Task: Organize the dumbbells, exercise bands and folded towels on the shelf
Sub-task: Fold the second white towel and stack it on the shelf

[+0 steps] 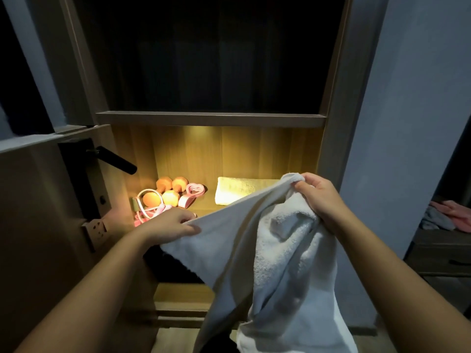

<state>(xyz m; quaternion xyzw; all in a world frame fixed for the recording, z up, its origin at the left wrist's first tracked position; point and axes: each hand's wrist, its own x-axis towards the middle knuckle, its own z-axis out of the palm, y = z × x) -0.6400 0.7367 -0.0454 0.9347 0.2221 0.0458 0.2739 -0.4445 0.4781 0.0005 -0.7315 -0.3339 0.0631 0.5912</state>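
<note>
The unfolded white towel [280, 263] is hanging in the air in front of the lit shelf [207, 206], stretched between both hands with most of its cloth drooping below the right one. The right hand [321, 197] is clutching a bunched top corner, fingers curled round the fabric. The left hand [173, 225] is pinching the towel's upper edge further left and lower, so that the edge is running up at a slant toward the right hand.

Behind the held towel, a folded towel [239, 189] is lying on the right part of the shelf, its near end hidden by the raised cloth. On the left part, two orange dumbbells [170, 197] are resting side by side, and a pink exercise band [186, 202] with heart-shaped handles is lying just beside them, its cord looping toward the left hand.

To the left, a door with a black lever handle [114, 159] is standing open. At the far right, pink and grey clothes [448, 217] are lying on a dark surface.
</note>
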